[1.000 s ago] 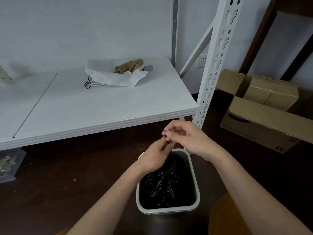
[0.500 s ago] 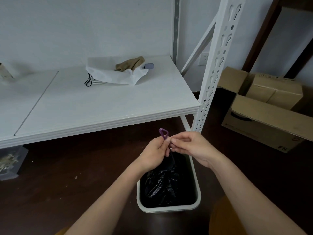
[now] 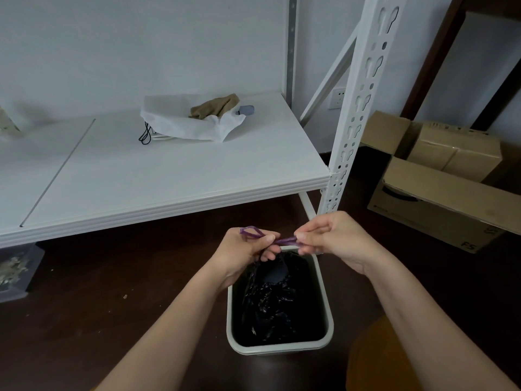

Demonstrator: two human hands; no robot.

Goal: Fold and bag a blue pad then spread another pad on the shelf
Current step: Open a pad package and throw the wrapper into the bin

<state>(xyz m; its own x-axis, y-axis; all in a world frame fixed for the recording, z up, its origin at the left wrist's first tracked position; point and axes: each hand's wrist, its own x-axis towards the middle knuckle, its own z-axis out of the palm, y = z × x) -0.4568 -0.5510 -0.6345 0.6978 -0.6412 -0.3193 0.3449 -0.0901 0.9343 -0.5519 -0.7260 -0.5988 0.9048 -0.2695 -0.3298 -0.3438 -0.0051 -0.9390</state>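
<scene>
Shelf (image 3: 174, 176) was big, white, far left; no pad spread on it yet. White sack (image 3: 183, 122) lay far back on it. Bin (image 3: 328, 311) stood near, middle. Black bag (image 3: 270, 300) sat inside bin, top bunched. Blue pad not seen, likely inside bag. Left hand (image 3: 248, 255) and right hand (image 3: 335, 238) each pinched purple string (image 3: 270, 237), pulled tight between them. Looked like tying bag. Spreading step still left.

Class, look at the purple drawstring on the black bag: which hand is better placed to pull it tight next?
Right hand: it pinches the purple drawstring's free end, while the left hand holds the black bag's neck.
</scene>
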